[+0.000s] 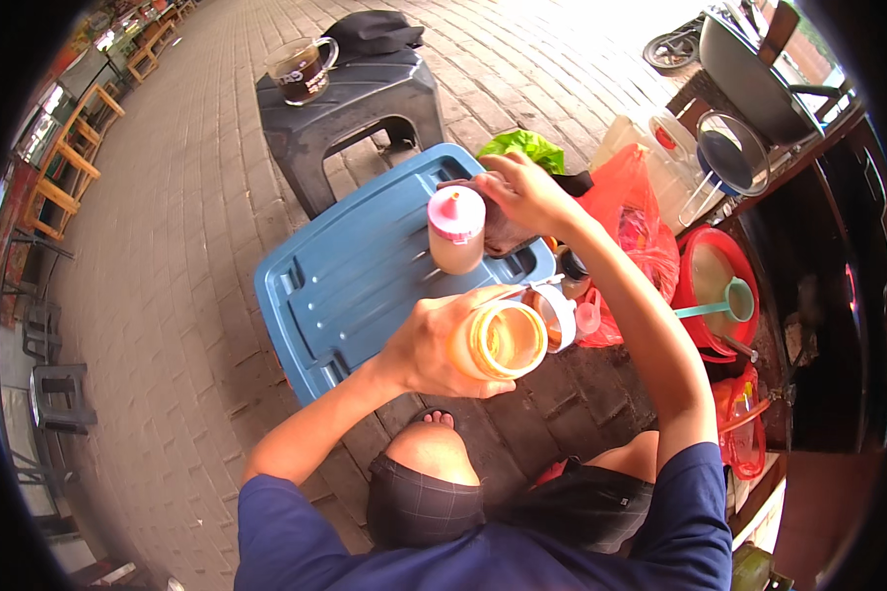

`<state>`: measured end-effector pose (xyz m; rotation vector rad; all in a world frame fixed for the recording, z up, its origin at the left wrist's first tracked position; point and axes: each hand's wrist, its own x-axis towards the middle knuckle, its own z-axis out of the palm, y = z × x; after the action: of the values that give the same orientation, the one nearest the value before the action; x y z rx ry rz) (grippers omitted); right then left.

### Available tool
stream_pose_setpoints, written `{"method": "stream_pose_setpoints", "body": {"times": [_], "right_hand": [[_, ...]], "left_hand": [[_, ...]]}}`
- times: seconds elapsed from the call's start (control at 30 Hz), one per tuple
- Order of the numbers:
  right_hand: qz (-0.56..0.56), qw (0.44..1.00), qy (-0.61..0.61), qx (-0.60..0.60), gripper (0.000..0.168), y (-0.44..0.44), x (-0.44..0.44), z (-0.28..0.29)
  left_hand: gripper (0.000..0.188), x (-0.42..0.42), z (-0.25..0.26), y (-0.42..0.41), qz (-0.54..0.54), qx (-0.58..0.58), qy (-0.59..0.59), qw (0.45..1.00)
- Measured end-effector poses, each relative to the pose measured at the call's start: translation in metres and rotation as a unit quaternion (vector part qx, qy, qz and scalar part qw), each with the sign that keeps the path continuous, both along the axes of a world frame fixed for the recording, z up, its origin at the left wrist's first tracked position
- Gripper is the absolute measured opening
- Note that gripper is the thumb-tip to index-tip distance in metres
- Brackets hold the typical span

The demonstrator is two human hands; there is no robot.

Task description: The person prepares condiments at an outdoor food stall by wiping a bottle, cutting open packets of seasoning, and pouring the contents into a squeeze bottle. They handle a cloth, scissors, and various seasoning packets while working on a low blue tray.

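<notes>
In my left hand is an orange-stained, uncapped plastic jar, its mouth tilted up towards me and orange residue inside. Close beside its rim is a white-rimmed clear piece; whether it joins the jar I cannot tell. My right hand reaches to the far right corner of a blue plastic storage-box lid, its fingers on a dark brown cloth. Left of the cloth, a squeeze bottle with a pink nozzle cap stands upright on the lid, pale contents within.
Beyond the lid stands a black plastic stool bearing a glass mug of dark drink and black fabric. At right are a red plastic bag, a red basin with a teal ladle, a strainer and a wok.
</notes>
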<state>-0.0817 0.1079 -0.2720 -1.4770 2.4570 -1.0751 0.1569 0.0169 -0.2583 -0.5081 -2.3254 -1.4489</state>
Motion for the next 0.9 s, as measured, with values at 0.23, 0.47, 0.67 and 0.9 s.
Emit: {"method": "stream_pose_setpoints", "body": {"times": [0.23,0.47,0.67,0.9], "right_hand": [[0.224,0.935,-0.272,-0.028,0.057,0.052,0.061,0.1],[0.211,0.953,-0.218,-0.015,0.053,0.032,0.092,0.095],[0.191,0.965,-0.173,-0.048,0.047,0.02,0.107,0.083],[0.148,0.983,0.087,-0.072,0.044,-0.006,0.141,0.034]], "left_hand": [[0.092,0.012,-0.004,-0.041,0.084,0.009,-0.026,0.996],[0.096,0.008,-0.027,-0.067,0.117,0.031,0.002,0.993],[0.107,0.028,-0.031,-0.08,0.154,0.055,-0.058,0.985],[0.092,0.053,-0.044,-0.121,0.14,0.271,-0.045,0.951]]}}
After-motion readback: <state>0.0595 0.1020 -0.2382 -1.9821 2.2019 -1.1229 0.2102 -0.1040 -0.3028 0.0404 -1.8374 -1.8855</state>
